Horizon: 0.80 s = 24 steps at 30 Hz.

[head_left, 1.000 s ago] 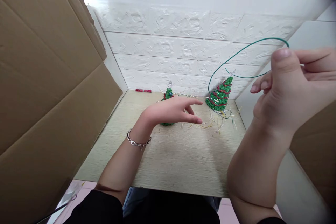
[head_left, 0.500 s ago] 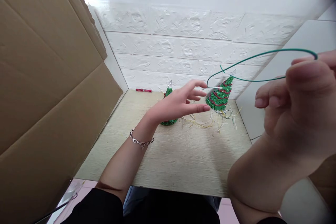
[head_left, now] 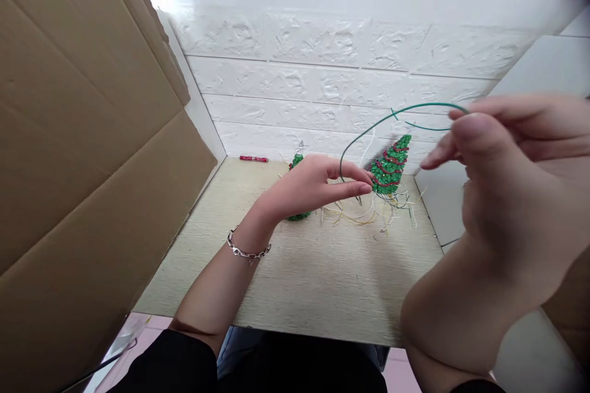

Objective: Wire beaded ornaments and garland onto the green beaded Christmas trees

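Note:
My right hand (head_left: 511, 159), raised on the right, pinches a green cord (head_left: 391, 112) between thumb and fingers. The cord arcs leftward and down behind the index finger of my left hand (head_left: 322, 187), its lower end showing under the fingers. My left thumb and fingertips are drawn together in a pinch; what lies between them is too small to make out. Just beyond those fingertips leans a green beaded Christmas tree (head_left: 391, 166) with red garlands. A second beaded tree (head_left: 296, 161) with a silvery star top stands partly hidden behind my left hand.
Loose white and yellow strands (head_left: 354, 218) lie tangled around the trees' bases on the wooden tabletop (head_left: 313, 282). A red pen-like stick (head_left: 253, 159) rests by the white brick-patterned wall (head_left: 295, 77). Cardboard (head_left: 92, 135) rises along the left, a white panel (head_left: 461, 196) along the right.
My right hand has moved left and slightly down with the green cord, whose loop now hangs lower by my left hand. My left fingers have closed from spread to a pinch.

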Each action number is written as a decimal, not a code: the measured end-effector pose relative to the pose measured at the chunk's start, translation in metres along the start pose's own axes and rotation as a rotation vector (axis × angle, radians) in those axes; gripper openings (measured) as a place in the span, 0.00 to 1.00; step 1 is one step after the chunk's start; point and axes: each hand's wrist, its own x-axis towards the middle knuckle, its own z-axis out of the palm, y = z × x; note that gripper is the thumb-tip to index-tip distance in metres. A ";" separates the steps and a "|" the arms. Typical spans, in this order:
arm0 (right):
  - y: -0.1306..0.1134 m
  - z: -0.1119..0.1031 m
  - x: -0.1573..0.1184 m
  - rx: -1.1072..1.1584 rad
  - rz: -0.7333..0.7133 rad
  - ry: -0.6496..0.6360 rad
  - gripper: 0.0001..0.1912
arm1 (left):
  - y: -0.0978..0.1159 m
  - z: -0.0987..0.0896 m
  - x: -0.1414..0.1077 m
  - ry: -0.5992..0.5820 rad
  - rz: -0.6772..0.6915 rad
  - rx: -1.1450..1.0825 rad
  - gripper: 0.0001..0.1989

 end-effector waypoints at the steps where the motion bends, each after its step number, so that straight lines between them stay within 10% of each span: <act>1: 0.004 0.000 0.002 -0.005 -0.008 0.023 0.02 | 0.001 0.000 0.000 0.002 -0.007 0.000 0.10; 6: 0.019 -0.003 0.010 -0.215 0.071 0.031 0.07 | -0.004 -0.001 -0.002 0.072 0.025 -0.045 0.16; 11: 0.023 -0.017 0.015 -0.465 0.230 -0.314 0.22 | -0.005 -0.002 -0.002 0.232 -0.032 -0.004 0.24; 17: 0.020 -0.019 0.012 -0.364 0.254 -0.376 0.37 | 0.002 -0.012 -0.005 0.204 -0.134 0.005 0.30; 22: 0.007 -0.014 0.004 -0.092 0.050 -0.029 0.07 | 0.004 -0.021 -0.010 0.261 -0.133 -0.064 0.30; 24: 0.003 -0.016 0.005 -0.022 0.064 -0.223 0.12 | 0.004 -0.023 -0.011 0.288 -0.088 -0.068 0.26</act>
